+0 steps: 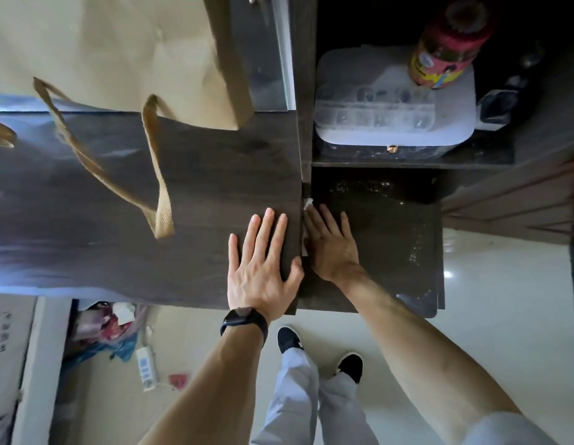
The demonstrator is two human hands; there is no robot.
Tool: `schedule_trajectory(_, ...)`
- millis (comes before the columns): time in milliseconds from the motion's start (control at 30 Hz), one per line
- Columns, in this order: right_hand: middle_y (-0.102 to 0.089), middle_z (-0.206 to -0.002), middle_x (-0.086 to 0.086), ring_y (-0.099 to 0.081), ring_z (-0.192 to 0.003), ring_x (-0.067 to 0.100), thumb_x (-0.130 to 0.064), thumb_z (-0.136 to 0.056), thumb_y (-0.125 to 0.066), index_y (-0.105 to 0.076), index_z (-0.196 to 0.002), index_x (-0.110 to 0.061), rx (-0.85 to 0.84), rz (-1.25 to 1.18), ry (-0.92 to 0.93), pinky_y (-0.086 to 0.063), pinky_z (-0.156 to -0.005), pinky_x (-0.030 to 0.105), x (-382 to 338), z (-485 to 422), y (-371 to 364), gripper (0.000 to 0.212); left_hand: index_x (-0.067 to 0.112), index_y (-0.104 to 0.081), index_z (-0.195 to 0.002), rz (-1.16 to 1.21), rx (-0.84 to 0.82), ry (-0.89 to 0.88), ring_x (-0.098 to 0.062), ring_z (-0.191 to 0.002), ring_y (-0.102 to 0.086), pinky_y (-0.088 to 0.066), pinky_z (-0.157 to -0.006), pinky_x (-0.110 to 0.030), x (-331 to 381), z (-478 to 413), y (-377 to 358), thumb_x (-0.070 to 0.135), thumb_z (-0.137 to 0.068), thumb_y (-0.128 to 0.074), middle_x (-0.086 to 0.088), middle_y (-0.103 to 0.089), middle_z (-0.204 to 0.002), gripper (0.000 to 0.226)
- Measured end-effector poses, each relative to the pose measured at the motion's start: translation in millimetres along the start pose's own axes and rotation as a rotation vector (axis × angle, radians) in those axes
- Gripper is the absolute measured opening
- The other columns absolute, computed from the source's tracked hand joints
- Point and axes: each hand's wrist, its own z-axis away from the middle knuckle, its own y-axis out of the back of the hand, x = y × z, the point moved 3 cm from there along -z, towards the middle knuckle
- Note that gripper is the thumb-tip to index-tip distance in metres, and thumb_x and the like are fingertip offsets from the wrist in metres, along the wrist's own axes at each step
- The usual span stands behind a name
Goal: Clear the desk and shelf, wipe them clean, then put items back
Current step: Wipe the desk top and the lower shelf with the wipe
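My left hand (263, 258) lies flat, fingers spread, on the dark wooden desk top (189, 194) near its right edge. My right hand (330, 242) presses a white tissue (307, 205) flat against the lower shelf board (391, 239), right beside the upright divider. Only small bits of the tissue show around the fingers. The shelf board glistens with wet specks. A brown paper bag (118, 53) with long handles lies on the desk at the back left.
The upper shelf compartment holds a translucent plastic box (394, 101), a red and yellow bottle (446, 49) on top of it, and a small dark object (497, 107). Below: pale floor, my feet, a power strip (146, 367) and clutter (109, 329) at left.
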Motion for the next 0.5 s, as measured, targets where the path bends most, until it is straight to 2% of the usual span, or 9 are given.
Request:
schedule_trajectory(133,-0.041,-0.15,0.001,-0.025,-0.145,0.023,-0.033,-0.088,-0.058,-0.038,-0.146,-0.02,0.15,-0.209,-0.07,-0.006,-0.121,0.047,4.6,-13.7,16.3,0.064,0.031,-0.018,-0.159,-0.005,0.0,0.008,-0.014,-0.155,-0.005,-0.009,-0.124,-0.051,0.2,0.0,0.0,0.051,-0.091,-0.04,0.008,-0.013,-0.167,0.075)
schedule_trajectory(200,-0.052,-0.14,0.003,-0.034,-0.141,0.022,-0.027,-0.081,-0.063,-0.049,-0.139,-0.017,0.218,-0.308,-0.1,-0.007,-0.121,0.047,2.9,-18.6,17.0,0.06,0.03,-0.019,-0.159,-0.008,0.014,0.008,-0.015,-0.155,-0.007,-0.01,-0.124,-0.051,0.3,0.2,-0.3,0.05,-0.09,-0.041,0.007,-0.014,-0.167,0.075)
schedule_trajectory(300,-0.054,-0.139,0.003,-0.036,-0.139,0.022,-0.027,-0.081,-0.061,-0.052,-0.137,-0.016,0.254,-0.327,-0.102,-0.005,-0.121,0.047,0.5,-17.0,16.0,0.058,0.029,-0.022,-0.159,-0.019,0.021,0.008,-0.015,-0.155,-0.008,-0.011,-0.124,-0.051,0.5,0.3,-0.6,0.05,-0.089,-0.041,0.007,-0.015,-0.167,0.075)
schedule_trajectory(433,-0.05,-0.143,-0.001,-0.032,-0.14,0.021,-0.03,-0.082,-0.057,-0.048,-0.141,-0.017,0.153,-0.219,-0.011,-0.006,-0.121,0.049,-5.6,14.3,2.8,0.061,0.029,-0.022,-0.159,-0.02,0.009,0.012,-0.014,-0.155,-0.007,-0.01,-0.124,-0.05,1.7,0.7,0.0,0.05,-0.09,-0.039,0.007,-0.014,-0.167,0.074)
schedule_trajectory(500,-0.053,-0.141,-0.003,-0.035,-0.137,0.021,-0.029,-0.082,-0.048,-0.052,-0.138,-0.019,0.134,-0.176,0.043,-0.009,-0.119,0.049,-12.2,45.1,-8.9,0.057,0.029,-0.022,-0.159,-0.02,0.007,0.014,-0.014,-0.155,-0.006,-0.01,-0.124,-0.05,2.7,0.8,0.3,0.05,-0.09,-0.039,0.007,-0.014,-0.167,0.074)
